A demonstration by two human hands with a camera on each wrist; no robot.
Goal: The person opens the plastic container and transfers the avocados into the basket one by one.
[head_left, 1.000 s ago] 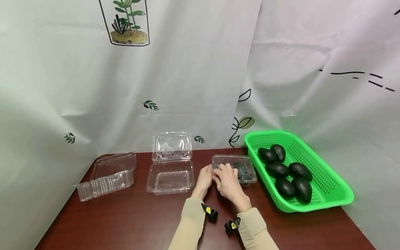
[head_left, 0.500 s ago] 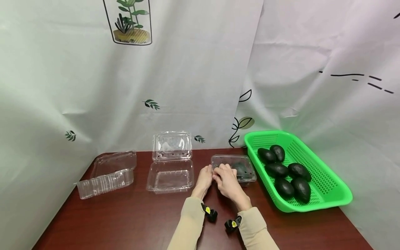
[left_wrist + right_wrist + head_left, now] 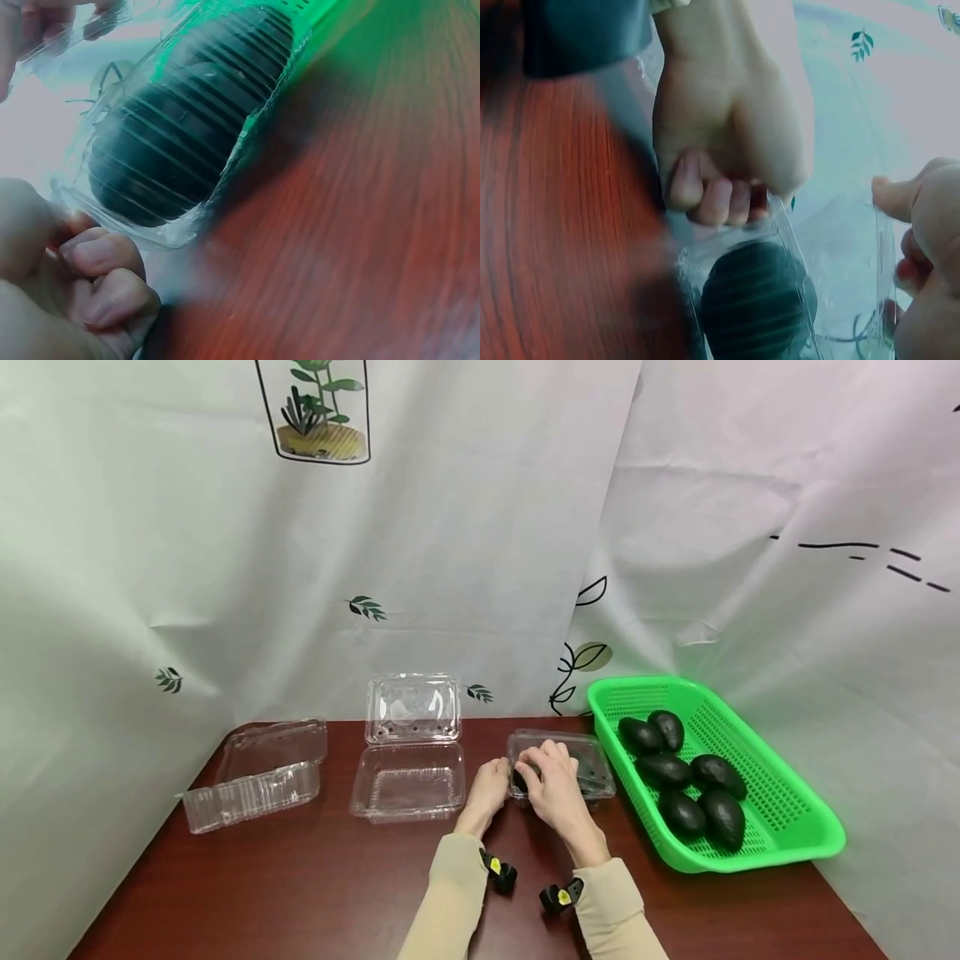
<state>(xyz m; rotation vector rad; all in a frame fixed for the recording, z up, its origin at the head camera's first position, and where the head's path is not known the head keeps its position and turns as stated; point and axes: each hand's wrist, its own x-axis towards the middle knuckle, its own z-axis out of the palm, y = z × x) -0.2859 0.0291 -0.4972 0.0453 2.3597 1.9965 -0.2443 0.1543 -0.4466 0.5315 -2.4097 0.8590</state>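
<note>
A clear plastic clamshell container (image 3: 597,770) stands at the back of the table, left of the green basket. Through its ribbed wall in the left wrist view, dark avocados (image 3: 161,161) show inside. My left hand (image 3: 489,787) pinches the container's left edge between thumb and curled fingers. On the upper side, my right hand (image 3: 553,783) grips the rim of the lid (image 3: 885,251), thumb on one face and fingertips on the other. The lid stands apart from the base there in the right wrist view. Part of the container is hidden behind my right hand in the head view.
A green plastic basket (image 3: 795,843) with several avocados (image 3: 722,818) stands on the right. An open clamshell (image 3: 408,817) sits left of my hands, and another open clamshell (image 3: 251,795) lies tilted at the far left. A white printed curtain (image 3: 480,527) hangs behind the table.
My right hand has shifted slightly right and up with the lid's edge, and a dark avocado now shows beneath its fingers. My left hand stays at the container's left edge.
</note>
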